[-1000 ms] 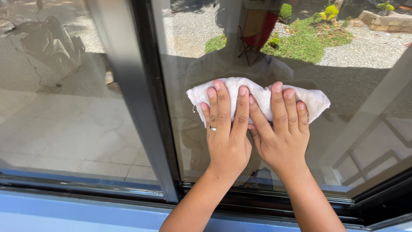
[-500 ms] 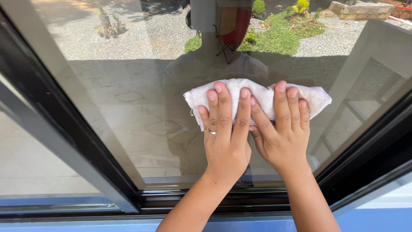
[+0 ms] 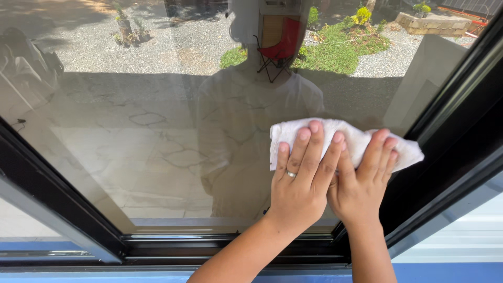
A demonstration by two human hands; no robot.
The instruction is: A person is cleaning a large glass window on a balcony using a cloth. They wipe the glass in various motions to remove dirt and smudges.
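i keep both palms flat, left hand [image 3: 298, 183] and right hand [image 3: 361, 181] pressing the white cloth [image 3: 356, 139] evenly against the window glass [image 3: 157, 131], fingers spread, nothing clamped.

A white cloth [image 3: 356, 139] is seen against glass edged by a black window frame [image 3: 57, 209], with a red folding chair [image 3: 283, 50], green grass [image 3: 335, 50] and grey gravel [image 3: 178, 47] beyond.

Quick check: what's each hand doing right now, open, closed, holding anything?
Left hand: open, fingers flat, pressing the white cloth against the window glass.
Right hand: open, flat on the same cloth.
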